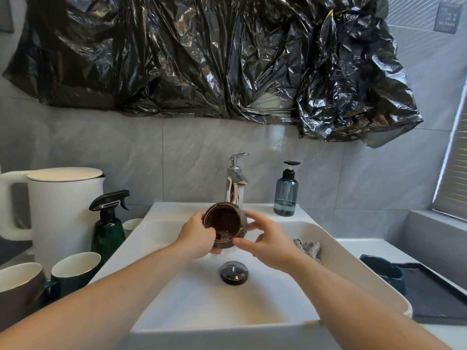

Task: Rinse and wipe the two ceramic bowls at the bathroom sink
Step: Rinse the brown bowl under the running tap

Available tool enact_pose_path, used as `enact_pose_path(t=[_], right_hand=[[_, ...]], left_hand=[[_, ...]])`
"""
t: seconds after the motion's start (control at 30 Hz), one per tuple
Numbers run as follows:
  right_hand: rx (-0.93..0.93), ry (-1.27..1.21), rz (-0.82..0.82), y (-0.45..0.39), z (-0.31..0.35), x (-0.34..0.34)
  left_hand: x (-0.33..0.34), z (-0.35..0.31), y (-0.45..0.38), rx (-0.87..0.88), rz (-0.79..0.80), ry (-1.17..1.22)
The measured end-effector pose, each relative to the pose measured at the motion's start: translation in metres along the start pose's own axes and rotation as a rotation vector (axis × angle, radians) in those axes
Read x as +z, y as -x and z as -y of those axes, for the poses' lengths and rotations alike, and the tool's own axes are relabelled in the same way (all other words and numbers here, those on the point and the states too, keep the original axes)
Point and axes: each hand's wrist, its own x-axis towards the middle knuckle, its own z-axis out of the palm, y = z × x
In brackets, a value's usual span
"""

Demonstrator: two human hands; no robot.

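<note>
A dark brown ceramic bowl (223, 223) is tilted toward me under the chrome faucet (235, 184), and water runs over it into the white sink (336, 251). My left hand (196, 234) grips its left rim, fingers curled inside. My right hand (265, 239) holds the bowl's right side and bottom edge with fingers and thumb. A dark green bowl (384, 270) sits on the black tray (434, 296) to the right of the sink. A crumpled grey cloth (308, 247) lies inside the sink behind my right wrist.
Left of the sink stand a white kettle (63, 205), a green spray bottle (107, 228), and several mugs (73, 271). A blue soap dispenser (286, 193) is on the sink's back ledge. The drain plug (233, 272) sits mid-basin. Black plastic sheeting (202, 59) covers the wall above.
</note>
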Motion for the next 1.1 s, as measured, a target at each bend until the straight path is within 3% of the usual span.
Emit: enact_pose_path(t=[0.4,0.77,1.1], right_hand=[[0.047,-0.029,0.007,0.001,0.0,0.0],[0.146,-0.092,0.088,0.006,0.008,0.001],[0.199,0.078,0.147,0.007,0.004,-0.001]], left_hand=[[0.003,-0.011,0.009,-0.238,0.268,0.428],[0.006,-0.014,0.015,-0.137,0.316,0.411],[0.001,-0.012,0.016,-0.132,0.347,0.354]])
